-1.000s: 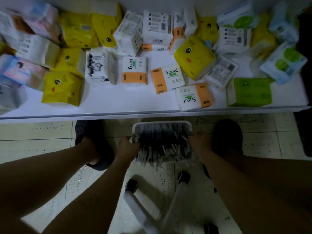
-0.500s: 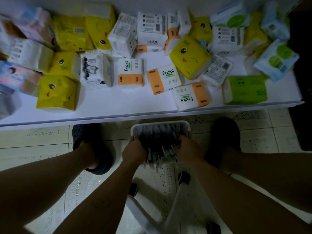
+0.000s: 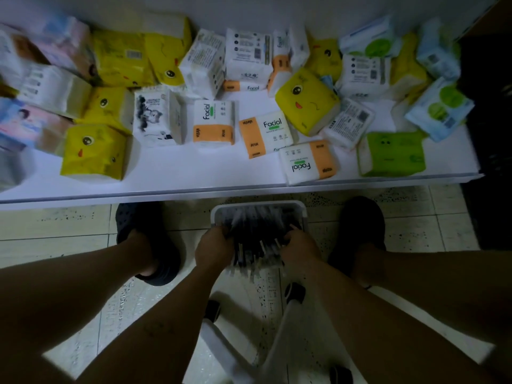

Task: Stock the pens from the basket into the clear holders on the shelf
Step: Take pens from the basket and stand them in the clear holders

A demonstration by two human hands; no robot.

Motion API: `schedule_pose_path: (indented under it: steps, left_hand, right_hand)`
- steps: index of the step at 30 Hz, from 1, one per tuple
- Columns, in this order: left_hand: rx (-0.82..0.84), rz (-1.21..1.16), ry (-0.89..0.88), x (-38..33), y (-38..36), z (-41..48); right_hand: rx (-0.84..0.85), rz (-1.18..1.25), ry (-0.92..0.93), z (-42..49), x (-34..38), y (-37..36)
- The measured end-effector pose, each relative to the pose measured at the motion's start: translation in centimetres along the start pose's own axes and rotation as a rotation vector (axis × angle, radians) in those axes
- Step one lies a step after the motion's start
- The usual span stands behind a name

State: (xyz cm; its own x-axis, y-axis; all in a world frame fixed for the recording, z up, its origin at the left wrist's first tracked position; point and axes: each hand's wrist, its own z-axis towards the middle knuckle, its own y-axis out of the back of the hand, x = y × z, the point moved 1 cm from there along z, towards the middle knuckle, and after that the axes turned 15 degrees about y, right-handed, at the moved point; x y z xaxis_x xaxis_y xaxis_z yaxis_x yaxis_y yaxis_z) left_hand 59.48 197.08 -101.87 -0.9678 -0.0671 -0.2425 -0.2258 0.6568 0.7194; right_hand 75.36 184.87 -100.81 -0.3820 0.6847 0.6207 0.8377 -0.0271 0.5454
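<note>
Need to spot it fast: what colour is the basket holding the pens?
White; the basket rim shows best in the head view.

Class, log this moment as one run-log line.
stage: pickup from basket | left hand: grips pens | right hand: grips pens | shelf: tissue packs, no clear holders in view

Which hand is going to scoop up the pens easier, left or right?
Left, probably, but it's close. The left hand and right hand both sit on the pens in the basket; the left's fingers look tucked deeper.
</note>
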Motion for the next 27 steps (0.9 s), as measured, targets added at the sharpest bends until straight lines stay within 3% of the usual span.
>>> schedule_pose_path:
  steps: [7,14,27]
  left_hand:
    - [-0.02,-0.234,-0.13,-3.4,5.4,-5.0]
    - [-0.192,-0.477,-0.254,-6.2,14.5,-12.4]
    - [-0.49,-0.77,-0.678,-8.6,32.4,-28.3]
  right_hand:
    - [-0.015,0.069,0.186,-2.9,5.4,3.8]
    - [-0.147,0.152,0.454,-7.8,13.7,9.0]
    - [-0.36,0.301,0.971,-20.3,30.5,18.9]
